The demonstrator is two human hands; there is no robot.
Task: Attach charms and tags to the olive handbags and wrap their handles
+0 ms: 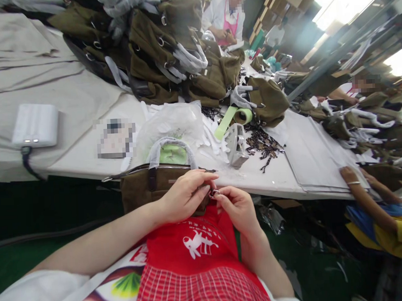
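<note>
A brown bag (137, 186) with pale wrapped handles (159, 148) stands against the table edge, in front of my body. My left hand (189, 193) lies over its right end, fingers bent toward a small metal ring (214, 194). Thumb and forefinger of my right hand (236, 206) are pinched on that ring from the other side. Whether the left fingertips also hold part of the ring or the bag is hidden.
Olive bags (153, 46) are heaped at the back. On the white table (77, 156) are a white box (36, 125), a plastic bag (173, 120), a tape dispenser (236, 146), green tape (226, 122) and dark metal clasps (263, 143). A co-worker's hand (349, 176) rests at right.
</note>
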